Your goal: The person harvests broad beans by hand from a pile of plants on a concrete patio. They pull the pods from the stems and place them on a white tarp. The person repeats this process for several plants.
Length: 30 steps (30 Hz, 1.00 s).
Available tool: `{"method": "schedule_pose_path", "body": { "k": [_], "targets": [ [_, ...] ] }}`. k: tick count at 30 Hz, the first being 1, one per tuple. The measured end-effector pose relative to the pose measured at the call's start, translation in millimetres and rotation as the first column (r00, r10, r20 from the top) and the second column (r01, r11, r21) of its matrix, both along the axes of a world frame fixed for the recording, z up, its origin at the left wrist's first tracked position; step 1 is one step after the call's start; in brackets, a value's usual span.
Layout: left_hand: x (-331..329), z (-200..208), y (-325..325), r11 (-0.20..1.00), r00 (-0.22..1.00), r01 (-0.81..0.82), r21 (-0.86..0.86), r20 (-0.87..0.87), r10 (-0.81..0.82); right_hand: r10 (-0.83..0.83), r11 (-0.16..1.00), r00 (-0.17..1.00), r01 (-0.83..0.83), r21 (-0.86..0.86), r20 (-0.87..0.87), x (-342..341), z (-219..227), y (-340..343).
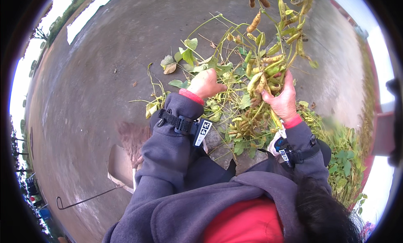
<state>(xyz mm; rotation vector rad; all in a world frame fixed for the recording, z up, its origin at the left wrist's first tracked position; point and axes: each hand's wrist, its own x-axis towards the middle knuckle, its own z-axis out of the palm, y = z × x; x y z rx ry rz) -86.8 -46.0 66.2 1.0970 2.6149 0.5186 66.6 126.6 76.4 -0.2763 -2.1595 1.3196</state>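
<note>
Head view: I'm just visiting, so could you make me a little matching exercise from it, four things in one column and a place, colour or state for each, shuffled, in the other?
Things:
1. Right hand
2. Dustpan
3. Shirt
4. Left hand

Place, colour or state:
A. Red
B. On the ground, toward the lower left of the view
C. Curled over leafy stems, left of the other hand
D. Gripping a podded stalk

Right pairs: 1-D, 2-B, 3-A, 4-C
</note>
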Motion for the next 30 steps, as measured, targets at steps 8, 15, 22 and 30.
{"method": "schedule_pose_path", "body": {
  "k": [8, 15, 22, 30],
  "targets": [
    [12.4, 28.0, 21.9, 0.387, 0.794, -0.328, 0.862, 0.474, -0.381, 0.096, 0.993, 0.993, -0.099, 0.056, 0.064, 0.6, 2.5, -7.1],
    [6.7, 32.7, 7.1, 0.444, 0.679, -0.262, 0.857, 0.491, -0.546, 0.212, 0.976, 0.967, -0.216, 0.009, 0.143, 6.3, 4.7, -13.0],
    [3.9, 26.2, 9.2, 0.437, 0.572, -0.453, 0.777, 0.629, -0.526, 0.235, 0.971, 0.964, -0.227, -0.076, 0.124, 2.7, 4.1, -9.5],
    [-2.8, 26.5, 6.9, 0.537, 0.205, -0.663, 0.521, 0.817, -0.539, 0.213, 0.976, 0.966, -0.216, 0.006, 0.147, 2.1, 3.1, -9.3]
  ]
}}
